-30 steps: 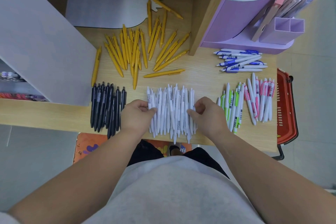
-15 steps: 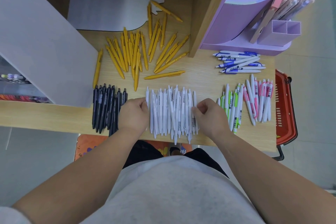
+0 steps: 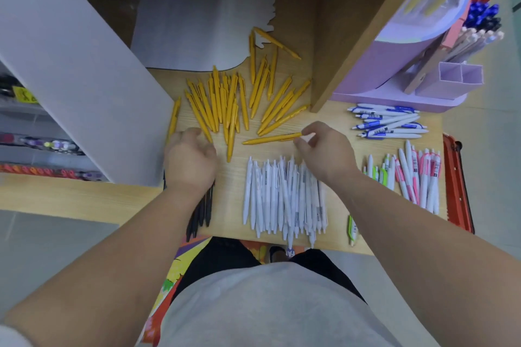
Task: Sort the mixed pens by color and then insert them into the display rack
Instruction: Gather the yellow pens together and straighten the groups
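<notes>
Pens lie sorted in groups on the wooden shelf (image 3: 228, 177): a fan of yellow pens (image 3: 225, 98) at the back, white pens (image 3: 282, 194) in front, black pens (image 3: 207, 205) at the left, mostly hidden under my left arm. My right hand (image 3: 324, 149) pinches the right end of a single yellow pen (image 3: 270, 138) lying crosswise above the white row. Over the tops of the black pens, my left hand (image 3: 190, 160) hovers with loosely curled fingers by the lower tips of the yellow fan, holding nothing. The purple display rack (image 3: 394, 65) stands at the back right.
Blue-and-white pens (image 3: 389, 124), pink-and-white pens (image 3: 420, 177) and green-and-white pens (image 3: 380, 172) lie to the right. A red basket (image 3: 456, 183) hangs off the right edge. An upright wooden panel (image 3: 346, 45) divides the shelf, and a white board (image 3: 70, 70) slants at the left.
Both hands left the sides of the white pen row and moved back toward the yellow pens. The right hand took hold of the crosswise yellow pen; the left now covers the black pens.
</notes>
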Tool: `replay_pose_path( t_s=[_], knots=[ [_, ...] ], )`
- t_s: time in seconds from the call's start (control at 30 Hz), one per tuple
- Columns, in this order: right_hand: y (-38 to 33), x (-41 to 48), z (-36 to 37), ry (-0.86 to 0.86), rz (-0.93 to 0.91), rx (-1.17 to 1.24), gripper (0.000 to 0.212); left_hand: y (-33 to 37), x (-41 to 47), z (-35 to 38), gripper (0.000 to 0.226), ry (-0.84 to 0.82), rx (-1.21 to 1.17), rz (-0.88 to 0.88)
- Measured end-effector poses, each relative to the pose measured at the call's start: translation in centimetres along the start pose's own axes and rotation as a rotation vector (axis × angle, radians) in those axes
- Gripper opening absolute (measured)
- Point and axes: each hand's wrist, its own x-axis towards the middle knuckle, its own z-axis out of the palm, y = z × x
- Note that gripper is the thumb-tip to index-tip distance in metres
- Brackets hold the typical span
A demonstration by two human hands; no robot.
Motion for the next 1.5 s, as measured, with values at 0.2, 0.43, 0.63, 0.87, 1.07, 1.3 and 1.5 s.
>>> replay_pose_path(
  t_s=[0.2,0.43,0.63,0.87,1.07,1.3,1.5],
  knots=[
    [-4.4,3.5,2.4,-0.288,-0.083,-0.19,0.042,-0.2,3.4,-0.6,0.049,-0.155,0.397,-0.032],
    [-4.2,4.8,2.7,-0.192,-0.142,-0.304,0.046,0.6,5.2,0.1,0.051,-0.184,0.379,-0.056],
    [-4.3,6.2,2.7,-0.143,-0.134,-0.279,0.05,0.9,7.7,0.5,0.062,-0.109,0.23,-0.042],
    [-5.0,8.1,2.9,-0.065,-0.077,-0.125,0.061,2.4,9.0,1.1,0.112,-0.076,0.35,-0.045],
    [-4.7,8.2,3.0,-0.052,-0.07,-0.068,0.068,2.8,10.0,1.5,0.123,-0.061,0.347,-0.06],
    [-4.1,7.0,3.5,-0.108,-0.033,0.036,0.074,3.8,11.0,2.3,0.136,-0.053,0.289,-0.164],
    [-4.6,5.5,3.7,-0.16,-0.093,0.011,0.081,5.3,11.5,3.7,0.102,-0.06,0.161,-0.055]
  ],
)
